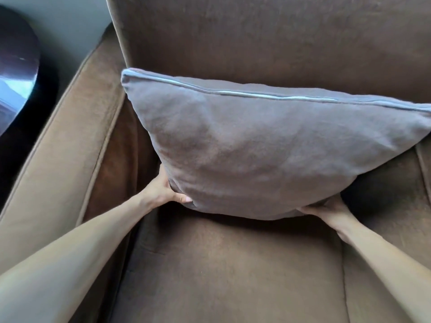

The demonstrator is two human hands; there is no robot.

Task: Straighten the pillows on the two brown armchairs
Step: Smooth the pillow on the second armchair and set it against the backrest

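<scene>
1. Pillow: grey-brown, piped; stands propped against the armchair backrest, on the seat's rear edge.
2. Handling: likely soft, light, yielding; best gripped at the lower corners.
3. Left hand, right hand: each pinching a bottom corner.

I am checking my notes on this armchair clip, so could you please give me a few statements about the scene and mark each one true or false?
1. Both hands grip the pillow at its lower corners. True: the left hand holds the lower left corner, the right hand the lower right.
2. The pillow lies flat on the seat cushion. False: it stands upright against the chair back.
3. The pillow has pale piping along its top edge. True.
4. A second pillow sits on the seat. False: only one pillow is in view.
5. A dark round table stands beyond the chair's left arm. True.
</scene>
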